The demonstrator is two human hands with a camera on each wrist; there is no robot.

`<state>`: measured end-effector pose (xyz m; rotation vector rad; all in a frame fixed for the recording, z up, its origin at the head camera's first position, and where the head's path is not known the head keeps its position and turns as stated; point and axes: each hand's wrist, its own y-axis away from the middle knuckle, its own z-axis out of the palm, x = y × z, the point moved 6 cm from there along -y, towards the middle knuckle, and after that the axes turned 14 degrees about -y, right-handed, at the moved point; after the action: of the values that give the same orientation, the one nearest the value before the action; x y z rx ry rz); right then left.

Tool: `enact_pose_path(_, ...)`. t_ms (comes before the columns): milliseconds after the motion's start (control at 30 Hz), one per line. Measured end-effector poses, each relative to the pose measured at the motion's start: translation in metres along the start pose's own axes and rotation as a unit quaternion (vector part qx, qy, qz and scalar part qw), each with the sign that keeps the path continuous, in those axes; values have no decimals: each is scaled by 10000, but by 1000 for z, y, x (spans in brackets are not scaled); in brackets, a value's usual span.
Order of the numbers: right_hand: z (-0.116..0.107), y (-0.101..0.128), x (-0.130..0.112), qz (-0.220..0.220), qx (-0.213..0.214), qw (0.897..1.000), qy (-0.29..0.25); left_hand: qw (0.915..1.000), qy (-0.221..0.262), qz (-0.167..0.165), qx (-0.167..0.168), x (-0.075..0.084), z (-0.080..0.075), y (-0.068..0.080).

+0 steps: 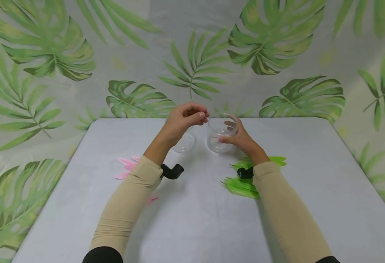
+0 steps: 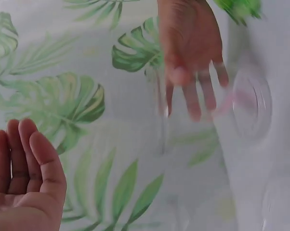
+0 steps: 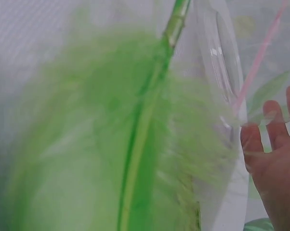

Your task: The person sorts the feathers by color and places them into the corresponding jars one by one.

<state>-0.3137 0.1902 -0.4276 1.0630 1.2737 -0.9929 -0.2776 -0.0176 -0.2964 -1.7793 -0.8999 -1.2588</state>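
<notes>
My right hand (image 1: 240,137) grips a clear round jar (image 1: 214,148) from its right side, thumb in front and fingers behind; the same hand (image 2: 195,43) shows through the clear wall in the left wrist view. My left hand (image 1: 185,120) is raised just left of that jar's rim, fingers loosely curved and thumb close to them; nothing shows in this hand (image 2: 29,183) in the left wrist view. A second clear jar (image 1: 183,144) stands below it, partly hidden by the hand. A thin pink streak (image 3: 259,57) runs beside the glass in the right wrist view.
Several green feathers (image 1: 241,187) lie under my right forearm; one green feather (image 3: 135,120) looms close in the right wrist view. Pink feathers (image 1: 126,164) are partly hidden by my left sleeve. A leaf-print backdrop (image 1: 192,65) rises behind the white table (image 1: 192,226).
</notes>
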Motion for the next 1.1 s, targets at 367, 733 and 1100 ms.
enact_pose_path(367,2,6,-9,92,-182,9997,-157,9796,-1920,-316,-508,3,-54,62)
enact_pose_path(733,7,18,-25,126,-247,9996,-95,9489,-2746,-902,-1268,-63,-92,91)
enact_pose_path(1100,7,12,-18,75,-259,9995,-191,9079,-3752,-1246,-1395,-123,-107,89)
